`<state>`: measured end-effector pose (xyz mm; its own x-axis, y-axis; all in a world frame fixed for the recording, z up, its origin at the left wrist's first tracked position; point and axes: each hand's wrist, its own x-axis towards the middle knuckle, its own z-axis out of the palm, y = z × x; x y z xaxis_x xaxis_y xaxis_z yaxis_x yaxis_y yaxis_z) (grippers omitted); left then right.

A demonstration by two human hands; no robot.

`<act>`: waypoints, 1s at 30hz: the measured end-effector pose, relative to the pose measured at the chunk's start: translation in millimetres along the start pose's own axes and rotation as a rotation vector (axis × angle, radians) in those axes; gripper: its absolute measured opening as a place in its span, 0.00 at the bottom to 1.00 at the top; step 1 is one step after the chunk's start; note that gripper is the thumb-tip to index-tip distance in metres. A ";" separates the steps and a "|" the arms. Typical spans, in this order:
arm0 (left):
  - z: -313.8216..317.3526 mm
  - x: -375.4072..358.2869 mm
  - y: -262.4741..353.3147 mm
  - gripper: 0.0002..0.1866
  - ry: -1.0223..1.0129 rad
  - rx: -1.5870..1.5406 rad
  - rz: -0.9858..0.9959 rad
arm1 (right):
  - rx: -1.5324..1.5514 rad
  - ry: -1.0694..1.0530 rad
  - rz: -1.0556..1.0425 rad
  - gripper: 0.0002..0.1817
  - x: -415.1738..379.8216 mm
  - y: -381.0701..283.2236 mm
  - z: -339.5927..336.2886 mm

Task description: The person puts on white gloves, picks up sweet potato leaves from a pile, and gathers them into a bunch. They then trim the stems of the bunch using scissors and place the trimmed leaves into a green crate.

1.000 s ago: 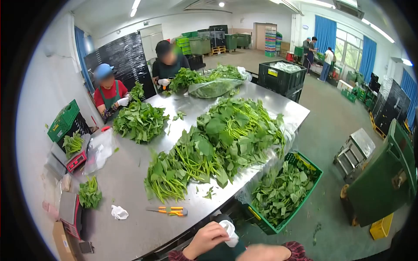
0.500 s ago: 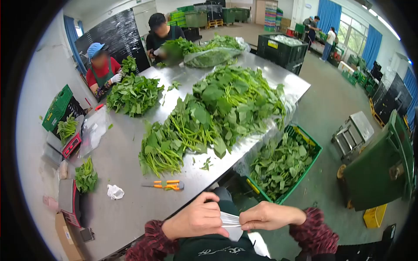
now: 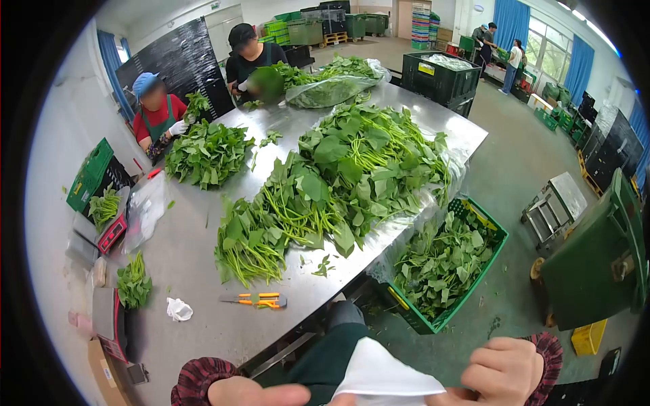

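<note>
My left hand (image 3: 254, 394) and my right hand (image 3: 497, 374) sit at the bottom edge of the view, below the table's near edge. Between them they hold a white glove (image 3: 382, 379), spread flat over my dark green apron. Both wrists wear red plaid sleeves. On the steel table (image 3: 196, 264) in front of me lies an orange-handled knife (image 3: 256, 300), beside a long heap of green leafy stems (image 3: 325, 189). A crumpled white scrap (image 3: 179, 309) rests to the knife's left.
A green crate of leaves (image 3: 443, 267) stands on the floor to the right of the table. Two other people work at the far left end beside another leaf pile (image 3: 206, 152). A bagged bundle (image 3: 328, 88) lies at the far end. A green bin (image 3: 599, 254) stands at right.
My hands have dropped lower and spread apart, and the white glove has been pulled open from a narrow strip into a wide flat piece. The view has tilted slightly.
</note>
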<state>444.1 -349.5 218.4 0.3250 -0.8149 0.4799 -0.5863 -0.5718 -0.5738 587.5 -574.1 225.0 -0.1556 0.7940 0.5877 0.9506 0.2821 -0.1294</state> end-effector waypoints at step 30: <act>179.3 -30.4 151.2 0.05 0.157 -0.753 -1.559 | 0.438 0.421 0.976 0.13 -73.7 31.9 225.1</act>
<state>478.6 -428.2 -1.9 0.8322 0.4548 0.3171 -0.0225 -0.5438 0.8389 568.8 -502.4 -2.2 0.7762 0.5576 0.2942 0.4291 -0.1254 -0.8945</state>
